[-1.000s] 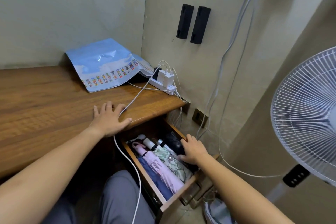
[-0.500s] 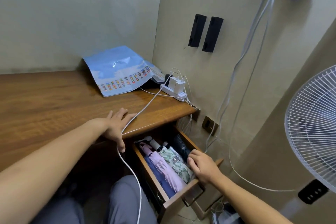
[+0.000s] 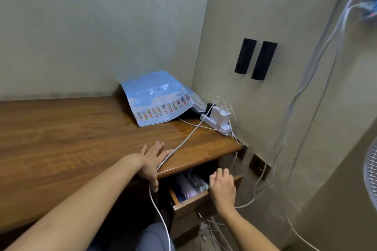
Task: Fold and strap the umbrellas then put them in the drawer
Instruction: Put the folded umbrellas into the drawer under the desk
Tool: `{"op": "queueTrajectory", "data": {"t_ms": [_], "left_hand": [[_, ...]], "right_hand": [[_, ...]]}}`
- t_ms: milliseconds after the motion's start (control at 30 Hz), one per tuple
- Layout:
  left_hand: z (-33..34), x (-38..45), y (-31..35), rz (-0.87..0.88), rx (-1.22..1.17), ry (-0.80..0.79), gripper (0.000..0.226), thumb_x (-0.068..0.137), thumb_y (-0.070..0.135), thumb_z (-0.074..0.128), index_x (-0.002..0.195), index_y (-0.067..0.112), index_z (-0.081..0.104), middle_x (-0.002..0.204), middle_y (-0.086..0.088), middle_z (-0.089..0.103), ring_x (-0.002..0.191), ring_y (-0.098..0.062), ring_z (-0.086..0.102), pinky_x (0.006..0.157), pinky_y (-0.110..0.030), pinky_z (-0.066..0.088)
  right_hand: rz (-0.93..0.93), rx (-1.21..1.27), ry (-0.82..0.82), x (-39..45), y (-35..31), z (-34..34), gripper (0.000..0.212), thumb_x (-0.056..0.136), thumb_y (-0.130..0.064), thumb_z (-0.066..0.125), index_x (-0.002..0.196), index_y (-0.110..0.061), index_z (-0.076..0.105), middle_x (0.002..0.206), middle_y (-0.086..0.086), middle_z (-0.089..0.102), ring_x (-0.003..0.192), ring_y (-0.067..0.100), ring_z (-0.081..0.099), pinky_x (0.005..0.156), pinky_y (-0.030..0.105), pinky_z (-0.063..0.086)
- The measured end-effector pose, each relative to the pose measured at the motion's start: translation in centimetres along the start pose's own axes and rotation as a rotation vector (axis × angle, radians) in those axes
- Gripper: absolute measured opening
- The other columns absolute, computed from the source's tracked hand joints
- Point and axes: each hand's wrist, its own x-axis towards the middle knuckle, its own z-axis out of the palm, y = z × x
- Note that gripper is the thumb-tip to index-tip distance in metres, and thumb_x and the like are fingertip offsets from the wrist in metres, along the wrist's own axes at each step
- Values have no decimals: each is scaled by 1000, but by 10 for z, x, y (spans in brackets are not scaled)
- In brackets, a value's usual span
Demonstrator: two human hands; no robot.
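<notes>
My right hand lay curled over the front edge of the wooden drawer – nearer than my left, the one placed to push. The drawer ran lengthwise back under the table's front-right corner, part open; the folded umbrellas lay along it, soft fabric, blurred. My left hand rested flat, fingers straight, on the grained table edge beside a smooth white cable, holding nothing
</notes>
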Motion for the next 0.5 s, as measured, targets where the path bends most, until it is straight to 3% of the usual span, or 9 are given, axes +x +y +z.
{"op": "queueTrajectory", "data": {"t_ms": [100, 267, 333, 400, 500], "left_hand": [[-1, 1, -2, 0, 1, 20, 140, 69, 44, 90, 160, 38, -16, 167, -7, -29, 153, -23, -31, 123, -53, -18], [0, 6, -2, -5, -4, 33, 133, 74, 53, 84, 161, 35, -14, 168, -7, -28, 153, -23, -31, 123, -51, -19], [2, 6, -2, -10, -2, 37, 132, 74, 52, 84, 161, 35, -14, 168, -8, -27, 153, -23, -30, 122, -51, -19], [4, 6, -2, -14, 2, 39, 132, 74, 52, 84, 162, 34, -13, 168, -8, -26, 153, -23, -30, 122, -51, -19], [4, 7, -3, -16, -3, 37, 132, 74, 52, 84, 162, 34, -12, 168, -7, -27, 153, -23, -30, 122, -51, -19]], "right_hand": [[-15, 26, -35, 0, -8, 11, 31, 97, -33, 39, 94, -11, 61, 95, 9, 53, 83, 29, 54, 63, 37, 47], [32, 86, -163, -14, -26, 32, 50, 96, -33, 40, 123, 2, 64, 133, 24, 55, 99, 38, 61, 77, 44, 59], [51, 164, -258, -23, -38, 42, 59, 97, -28, 44, 145, 6, 48, 153, 28, 39, 120, 43, 57, 91, 46, 58], [72, 256, -314, -31, -52, 47, 76, 99, -23, 49, 160, 6, 15, 169, 24, 6, 148, 39, 34, 112, 41, 46], [114, 351, -407, -34, -71, 51, 94, 98, -23, 54, 157, 5, -14, 167, 25, -19, 156, 37, 13, 122, 31, 24]]}}
